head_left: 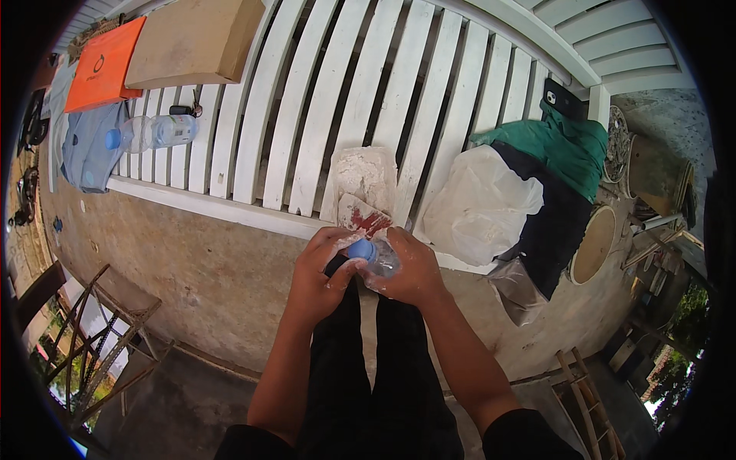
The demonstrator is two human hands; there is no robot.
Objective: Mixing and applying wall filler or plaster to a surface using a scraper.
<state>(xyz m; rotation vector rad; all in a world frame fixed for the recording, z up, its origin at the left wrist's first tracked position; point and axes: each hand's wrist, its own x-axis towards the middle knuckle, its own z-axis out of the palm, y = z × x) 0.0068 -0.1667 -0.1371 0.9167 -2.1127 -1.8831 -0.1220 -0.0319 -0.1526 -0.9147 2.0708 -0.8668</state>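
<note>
Left hand (328,264) seemingly grips the blue cap (361,250); right hand (412,264) wraps the clear bottle (386,264), partly hiding it, by the slatted bench (230,209); powdery tray (365,172) just beyond, plastic bag (483,207) right, cardboard box (192,46) farther left.

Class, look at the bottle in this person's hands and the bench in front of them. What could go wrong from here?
1. White residue coats the left hand and right hand, so the clear bottle might slip from their grip.
2. If it slips, it might drop to the ground, since it is held near the front edge of the slatted bench.
3. The white-dusted tray-like container lies close beyond the hands; a knock could scatter white material between the slats.
</note>
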